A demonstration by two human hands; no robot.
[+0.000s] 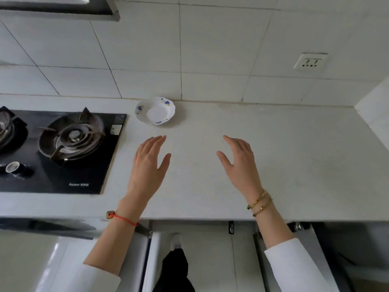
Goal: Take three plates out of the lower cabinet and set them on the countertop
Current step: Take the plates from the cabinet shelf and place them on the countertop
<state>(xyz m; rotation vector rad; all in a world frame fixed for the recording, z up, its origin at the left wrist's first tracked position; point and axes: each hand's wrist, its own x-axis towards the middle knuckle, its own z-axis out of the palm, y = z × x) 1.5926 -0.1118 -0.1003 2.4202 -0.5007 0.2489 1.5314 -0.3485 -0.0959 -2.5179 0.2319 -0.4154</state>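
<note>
left of everything sits the black glass gas hob with its round burner [71, 138]. just right of it, against the tiled wall, rests the white scalloped ceramic plate with blue and yellow flowers [155, 110] on the pale grey stone countertop [294, 165]. it lies flat, face up, and being round it has no long axis. it is probably light, stiff, glazed-slick and breakable, so best pinched at opposite rim edges. the left hand [147, 165] and right hand [240, 163] hover spread wide, holding nothing. the cabinet doors below appear open.
</note>
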